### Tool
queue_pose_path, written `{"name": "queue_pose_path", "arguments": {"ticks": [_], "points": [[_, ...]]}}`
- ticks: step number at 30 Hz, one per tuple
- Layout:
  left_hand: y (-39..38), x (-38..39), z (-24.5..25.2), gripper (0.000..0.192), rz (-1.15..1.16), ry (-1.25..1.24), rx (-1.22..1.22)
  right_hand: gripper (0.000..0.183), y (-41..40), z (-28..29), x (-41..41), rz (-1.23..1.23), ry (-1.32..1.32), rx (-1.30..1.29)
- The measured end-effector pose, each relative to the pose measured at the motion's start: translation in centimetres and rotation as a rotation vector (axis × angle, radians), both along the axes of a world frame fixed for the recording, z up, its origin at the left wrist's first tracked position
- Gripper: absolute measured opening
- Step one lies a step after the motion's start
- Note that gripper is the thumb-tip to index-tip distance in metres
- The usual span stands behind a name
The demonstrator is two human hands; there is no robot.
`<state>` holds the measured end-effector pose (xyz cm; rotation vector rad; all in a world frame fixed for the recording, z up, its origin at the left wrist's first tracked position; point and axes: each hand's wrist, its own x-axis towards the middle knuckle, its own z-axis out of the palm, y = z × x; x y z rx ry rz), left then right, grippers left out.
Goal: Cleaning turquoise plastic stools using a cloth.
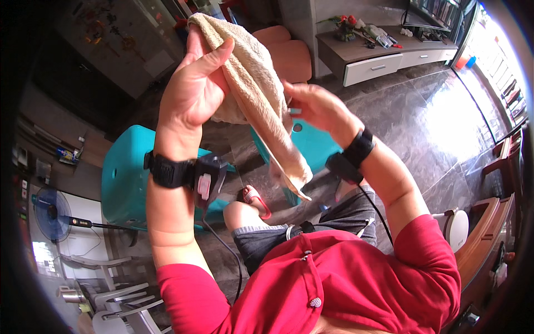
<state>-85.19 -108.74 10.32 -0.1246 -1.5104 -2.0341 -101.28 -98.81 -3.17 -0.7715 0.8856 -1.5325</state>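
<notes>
A cream terry towel (260,96) hangs in loose folds before me, its lower corner dangling over the floor. My left hand (200,79) grips the towel near its upper end, with the thumb across the front and the fingers behind the cloth. On the other side, my right hand (319,104) is at the towel's edge, thumb raised and fingers slightly blurred. Whether those fingers pinch the cloth cannot be made out. Beneath the right hand stands a teal plastic stool (317,144), partly covered by the towel.
A second teal plastic stool (129,179) is left of my left forearm. Farther off are pink chairs (292,58) and a TV cabinet (371,64) with flowers and small items on top. An electric fan (52,213) stands at left; wooden furniture (479,234) lines the right.
</notes>
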Motion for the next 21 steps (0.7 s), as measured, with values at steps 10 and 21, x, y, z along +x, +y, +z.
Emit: {"name": "queue_pose_path", "arguments": {"ticks": [10,21], "points": [[-5.0,1.3,-0.8,0.041,0.252,0.018,-0.014,0.033,2.7,6.3,-10.2,-0.097,-0.064,-0.409],[-8.3,3.2,-25.0,0.04,0.58,-0.718,0.076,0.044,1.3,-3.9,-13.2,-0.25,0.513,0.156]]}}
